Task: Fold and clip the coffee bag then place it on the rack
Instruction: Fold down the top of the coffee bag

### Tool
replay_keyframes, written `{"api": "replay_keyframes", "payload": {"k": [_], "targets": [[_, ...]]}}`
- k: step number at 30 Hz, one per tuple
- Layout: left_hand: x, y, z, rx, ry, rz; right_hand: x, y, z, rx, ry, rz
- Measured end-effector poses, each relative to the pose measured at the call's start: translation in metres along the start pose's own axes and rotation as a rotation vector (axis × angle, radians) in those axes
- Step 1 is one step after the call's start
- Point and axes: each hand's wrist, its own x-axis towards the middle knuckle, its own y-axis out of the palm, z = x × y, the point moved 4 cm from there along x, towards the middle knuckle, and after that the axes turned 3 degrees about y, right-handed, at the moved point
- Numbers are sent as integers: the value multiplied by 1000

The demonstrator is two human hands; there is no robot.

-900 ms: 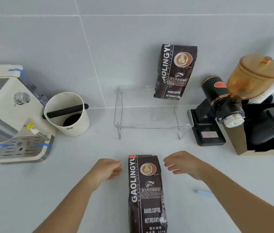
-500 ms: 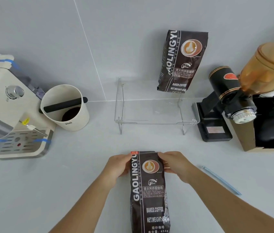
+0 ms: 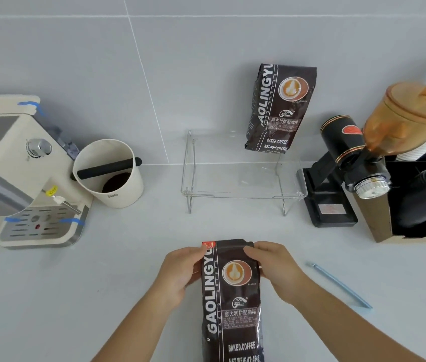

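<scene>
A dark brown coffee bag [image 3: 231, 304] lies flat on the white counter in front of me, its top end pointing away from me. My left hand [image 3: 180, 273] grips the bag's top left corner. My right hand [image 3: 274, 267] grips the top right corner, thumb on the front face. A thin light-blue clip stick [image 3: 341, 284] lies on the counter to the right of my right forearm. Behind the bag stands a clear acrylic rack [image 3: 243, 195]. A second, identical coffee bag [image 3: 279, 108] stands upright on the rack's right side, leaning on the wall.
A cream espresso machine [image 3: 16, 178] fills the left edge, with a cream knock box [image 3: 110, 173] beside it. A black grinder with an amber hopper [image 3: 363, 155] and a cardboard box of dark lids [image 3: 420, 205] stand on the right. The tiled wall is close behind the rack.
Both hands came in from beside the bag and took hold of its top corners. The view shifted so the clip stick came fully into sight.
</scene>
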Motion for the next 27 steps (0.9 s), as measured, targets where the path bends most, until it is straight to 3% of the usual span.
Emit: {"api": "replay_keyframes", "payload": {"k": [9,22,27], "targets": [[-61,1,-18,-87,193,38,-70,-1,14,38,-240,-15],[-106,16,-44,-26,497,39,-117,-13,26,4,-527,-94],[-107,19,-47,18,510,44,-117,-18,29,-47,-528,-130]]}}
